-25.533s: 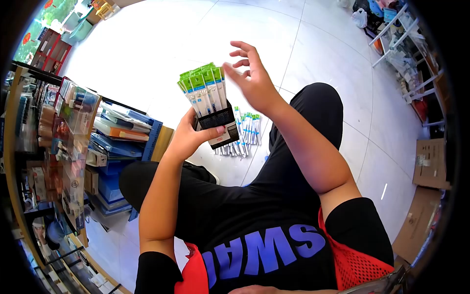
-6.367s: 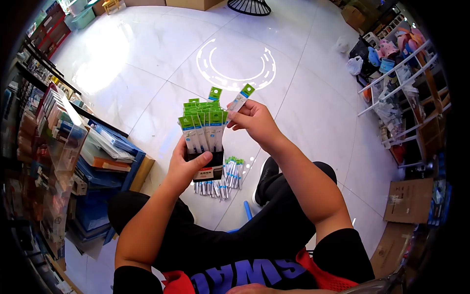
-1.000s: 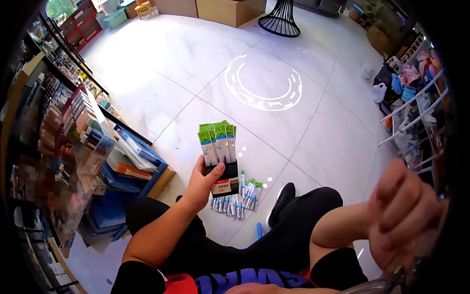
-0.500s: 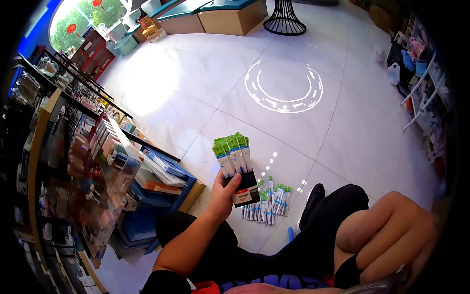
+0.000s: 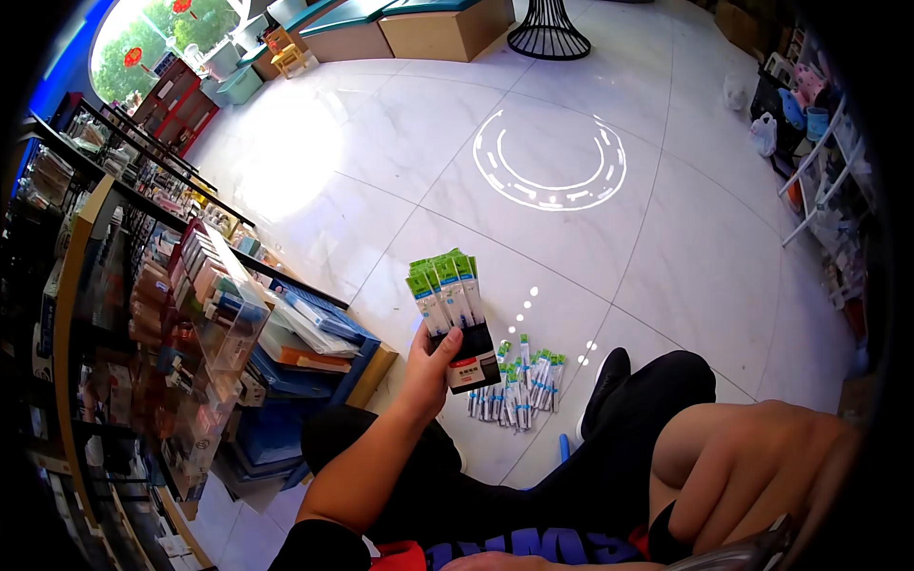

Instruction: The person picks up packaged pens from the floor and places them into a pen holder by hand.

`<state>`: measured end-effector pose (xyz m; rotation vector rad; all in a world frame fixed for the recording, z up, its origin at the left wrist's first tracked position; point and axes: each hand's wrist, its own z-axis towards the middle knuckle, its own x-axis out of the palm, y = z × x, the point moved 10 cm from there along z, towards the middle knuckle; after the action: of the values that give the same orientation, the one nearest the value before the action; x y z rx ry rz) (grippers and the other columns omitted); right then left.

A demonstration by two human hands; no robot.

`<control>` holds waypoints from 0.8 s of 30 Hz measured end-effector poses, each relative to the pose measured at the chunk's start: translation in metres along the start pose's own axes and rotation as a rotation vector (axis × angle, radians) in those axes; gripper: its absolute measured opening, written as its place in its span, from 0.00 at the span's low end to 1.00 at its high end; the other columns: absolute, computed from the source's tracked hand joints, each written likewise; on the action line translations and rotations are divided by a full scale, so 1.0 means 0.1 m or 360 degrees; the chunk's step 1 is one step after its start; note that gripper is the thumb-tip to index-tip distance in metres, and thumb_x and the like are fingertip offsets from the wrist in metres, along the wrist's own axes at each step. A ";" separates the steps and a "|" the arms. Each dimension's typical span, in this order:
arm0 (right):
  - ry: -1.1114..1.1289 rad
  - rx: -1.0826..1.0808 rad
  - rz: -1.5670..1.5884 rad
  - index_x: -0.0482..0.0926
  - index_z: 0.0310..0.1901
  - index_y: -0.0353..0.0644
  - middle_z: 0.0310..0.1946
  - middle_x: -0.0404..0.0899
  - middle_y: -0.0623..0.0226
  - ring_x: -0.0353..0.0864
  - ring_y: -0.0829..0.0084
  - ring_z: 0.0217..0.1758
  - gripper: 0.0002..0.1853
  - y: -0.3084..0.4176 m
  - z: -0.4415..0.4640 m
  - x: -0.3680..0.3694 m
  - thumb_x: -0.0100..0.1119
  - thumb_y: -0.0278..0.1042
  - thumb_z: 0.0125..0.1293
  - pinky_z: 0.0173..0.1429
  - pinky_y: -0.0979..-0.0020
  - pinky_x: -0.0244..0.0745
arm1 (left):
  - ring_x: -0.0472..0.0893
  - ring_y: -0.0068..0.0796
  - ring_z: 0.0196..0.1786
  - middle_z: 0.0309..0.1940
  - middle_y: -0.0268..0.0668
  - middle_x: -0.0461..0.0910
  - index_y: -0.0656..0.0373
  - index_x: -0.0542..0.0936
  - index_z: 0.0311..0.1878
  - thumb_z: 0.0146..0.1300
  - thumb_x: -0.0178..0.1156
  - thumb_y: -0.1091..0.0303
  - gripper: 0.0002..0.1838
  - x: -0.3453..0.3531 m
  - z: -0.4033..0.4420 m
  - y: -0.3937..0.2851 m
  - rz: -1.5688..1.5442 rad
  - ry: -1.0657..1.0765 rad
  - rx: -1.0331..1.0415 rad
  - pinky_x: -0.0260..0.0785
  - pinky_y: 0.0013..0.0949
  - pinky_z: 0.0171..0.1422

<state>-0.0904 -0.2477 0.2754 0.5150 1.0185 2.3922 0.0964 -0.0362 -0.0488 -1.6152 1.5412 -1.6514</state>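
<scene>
My left hand point(image 5: 431, 371) grips a black box point(image 5: 473, 369) with a pale label, the thumb pressed on its face. Slim, clear packets with green tops point(image 5: 445, 285) fan up out of the box; they look like pens or refills. Below and to the right, a loose pile of similar green-topped packets point(image 5: 515, 392) lies on the floor between my legs. Very near the camera at the lower right is my right hand point(image 5: 752, 466), its fingers curled. Whatever those fingers close on is hidden.
On the left stand crowded shelves point(image 5: 190, 362) of stationery and a blue rack point(image 5: 357, 347) with folders. A blue stick-like item point(image 5: 565, 447) lies by my shoe point(image 5: 605, 385). White shelving point(image 5: 819, 176) stands at the right; a black wire stand point(image 5: 549, 33) is ahead.
The view has shifted slightly. My left hand holds the same box, a little higher and further left in view. The right hand's fingers have shifted near the camera.
</scene>
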 end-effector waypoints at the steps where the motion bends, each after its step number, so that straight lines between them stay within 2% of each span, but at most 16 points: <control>1: -0.0012 0.0004 0.0023 0.75 0.27 0.34 0.17 0.76 0.47 0.79 0.58 0.15 0.11 0.00 -0.01 0.00 0.58 0.22 0.70 0.24 0.64 0.77 | 0.81 0.32 0.59 0.58 0.40 0.79 0.61 0.69 0.68 0.71 0.67 0.55 0.30 0.00 0.00 0.00 -0.0001 0.0006 -0.0006 0.75 0.39 0.66; 8: -0.0087 0.0020 0.0170 0.73 0.27 0.33 0.13 0.72 0.47 0.76 0.56 0.12 0.13 0.00 -0.07 0.03 0.53 0.22 0.73 0.22 0.61 0.75 | 0.81 0.33 0.59 0.58 0.40 0.79 0.62 0.69 0.68 0.71 0.67 0.56 0.30 0.02 -0.01 -0.04 -0.0006 -0.0021 0.0009 0.75 0.39 0.67; 12: -0.0077 0.0082 0.0173 0.73 0.27 0.34 0.13 0.72 0.47 0.76 0.56 0.12 0.12 -0.04 0.08 -0.02 0.54 0.24 0.73 0.22 0.61 0.74 | 0.81 0.33 0.60 0.58 0.40 0.79 0.62 0.69 0.68 0.71 0.67 0.56 0.30 0.01 -0.02 -0.02 -0.0010 -0.0026 -0.0005 0.75 0.40 0.67; 24: -0.0020 -0.0062 0.0193 0.73 0.26 0.35 0.14 0.73 0.46 0.77 0.55 0.13 0.12 0.01 0.10 0.02 0.56 0.23 0.70 0.21 0.61 0.73 | 0.81 0.33 0.59 0.58 0.41 0.79 0.62 0.69 0.68 0.71 0.67 0.56 0.30 0.02 -0.02 -0.03 -0.0002 -0.0042 -0.0030 0.76 0.40 0.66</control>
<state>-0.0876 -0.2419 0.2830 0.5930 0.9585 2.5064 0.0957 -0.0358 -0.0450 -1.6413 1.5472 -1.6148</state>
